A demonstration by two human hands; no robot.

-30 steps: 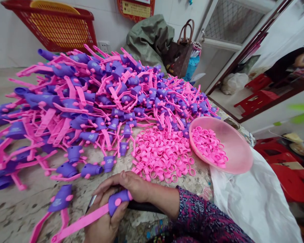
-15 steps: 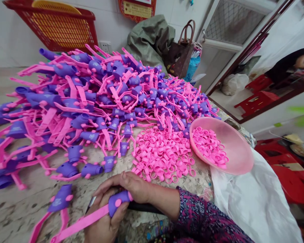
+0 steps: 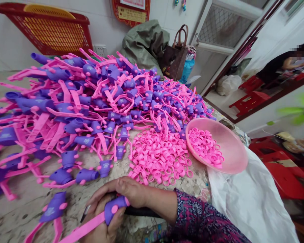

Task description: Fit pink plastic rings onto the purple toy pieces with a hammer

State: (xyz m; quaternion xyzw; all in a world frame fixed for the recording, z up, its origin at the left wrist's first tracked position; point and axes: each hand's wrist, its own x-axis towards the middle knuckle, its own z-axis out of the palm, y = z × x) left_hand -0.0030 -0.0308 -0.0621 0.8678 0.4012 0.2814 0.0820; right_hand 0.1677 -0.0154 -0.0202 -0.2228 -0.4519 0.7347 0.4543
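My left hand is closed around a purple plastic sleeve with pink arms, low in the view. Its long pink strip slants down to the bottom left. My right hand wraps over the top of my left one, its palm pressed against the narrow end, where a little pink shows. Part of that end is hidden under the palm. On the table to the left lies a similar purple piece with two pink legs. Just beyond my hands is a heap of small pink rings.
A large pile of purple-and-pink pieces covers the table's far side. At the right, a pink bowl holds more rings, beside white sheeting. Behind stand a red basket and a brown handbag. A person bends over at far right.
The whole view has shifted slightly, so the table and my hands sit a little lower and further left. My hands keep the same hold on the purple sleeve.
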